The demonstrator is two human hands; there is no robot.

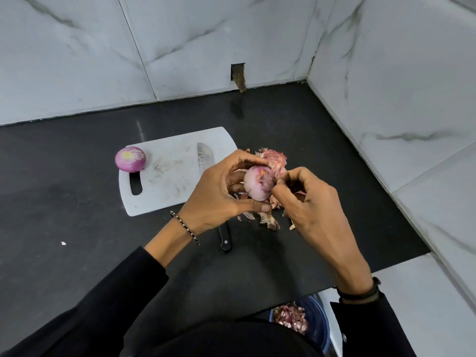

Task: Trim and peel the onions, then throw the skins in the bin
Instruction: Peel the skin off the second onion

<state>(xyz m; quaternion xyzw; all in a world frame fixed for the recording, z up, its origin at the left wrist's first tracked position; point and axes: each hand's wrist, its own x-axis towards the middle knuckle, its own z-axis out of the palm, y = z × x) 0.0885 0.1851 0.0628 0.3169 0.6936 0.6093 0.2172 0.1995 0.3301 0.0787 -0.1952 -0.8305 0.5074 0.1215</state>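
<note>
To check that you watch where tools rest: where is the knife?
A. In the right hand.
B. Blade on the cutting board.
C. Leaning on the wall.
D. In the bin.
B: the knife lies with its blade on the cutting board, while the left hand grips an onion and the right hand pinches at it.

The counter (77, 202) is closed off at the back and on the right by walls (386, 73) that meet in a corner. Its middle is taken up by the board (170, 176), with an onion (130, 159) on the far left corner and the knife (205, 158) along the right edge. Just right of it skins (273, 158) are heaped; above them the space is filled by the left hand (219, 191) holding the held onion (258, 182) and the right hand (309, 202) pinching at it. Bare counter is left beside, behind and before the board. The bin (315, 315) lies below the near edge.
</note>
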